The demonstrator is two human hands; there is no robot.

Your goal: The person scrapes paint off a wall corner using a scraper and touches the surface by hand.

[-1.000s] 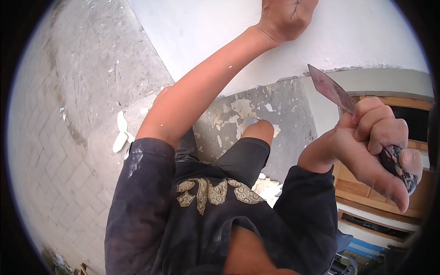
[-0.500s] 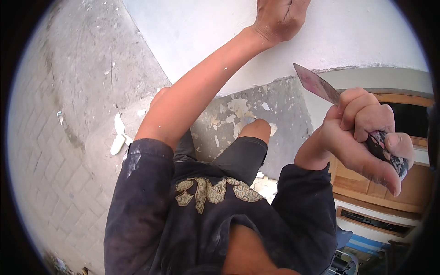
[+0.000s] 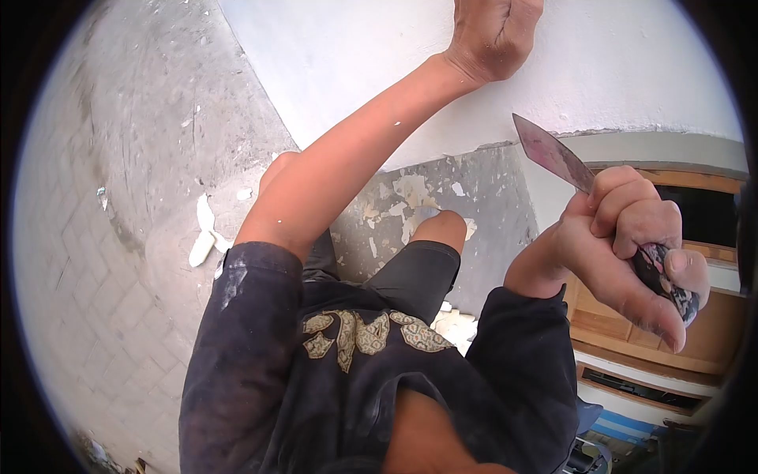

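My right hand (image 3: 624,237) is closed around the dark, patterned handle of a scraper (image 3: 555,156). Its flat metal blade is stained reddish and points up and left, toward the white wall (image 3: 632,71), with a gap seemingly left between them. My left hand (image 3: 499,39) is raised at the top of the view in front of the white wall. Its fingers run out of the frame, so whether it holds anything or touches the wall cannot be seen. Small white flakes stick to my left forearm.
Peeled paint patches mark the grey surface (image 3: 387,197) by my knees. White peelings (image 3: 204,237) lie on the grey floor (image 3: 158,118) at left, with paving farther left. More pale pieces (image 3: 454,328) show beside my leg. Wooden frames (image 3: 624,316) stand at right.
Both hands sit slightly lower in the view, and the left one a little farther right. The scraper is still in my right hand, its blade shifted slightly down and right.
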